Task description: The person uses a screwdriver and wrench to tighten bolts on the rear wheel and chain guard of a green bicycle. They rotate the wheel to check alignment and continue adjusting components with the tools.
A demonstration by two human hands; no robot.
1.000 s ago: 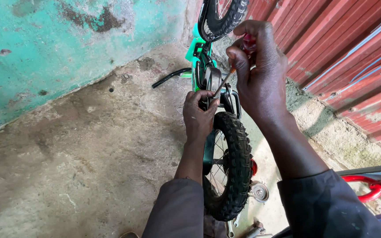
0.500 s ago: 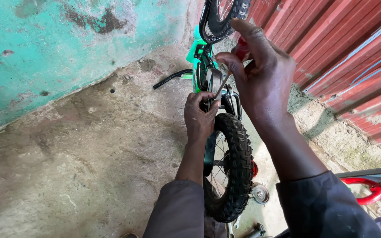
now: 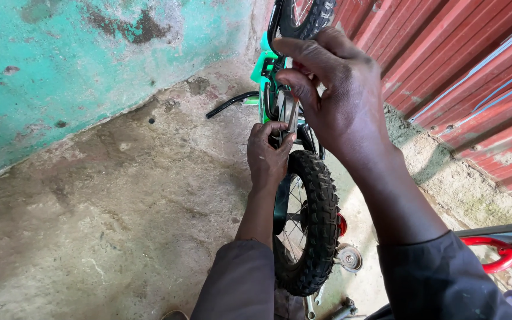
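Note:
A small green bicycle (image 3: pixel 263 66) stands upside down, its knobby black tyre (image 3: pixel 312 219) near me and the other wheel (image 3: pixel 303 15) at the top edge. My left hand (image 3: pixel 268 155) grips a part of the frame just above the near tyre. My right hand (image 3: pixel 333 95) is raised over it, fingers pinched on a thin metal tool (image 3: pixel 292 114) that points down toward the left hand. What the tool's tip touches is hidden by my fingers.
A black handlebar (image 3: pixel 229 105) lies on the concrete floor (image 3: pixel 120 207). A teal painted wall (image 3: pixel 78 65) runs along the left, a red corrugated metal sheet (image 3: pixel 469 71) along the right. Small metal parts (image 3: pixel 348 258) lie by the tyre; a red frame (image 3: pixel 502 255) sits at right.
My right hand has shifted slightly left and down toward the frame, closing its fingers on the tool. The left hand has kept its grip.

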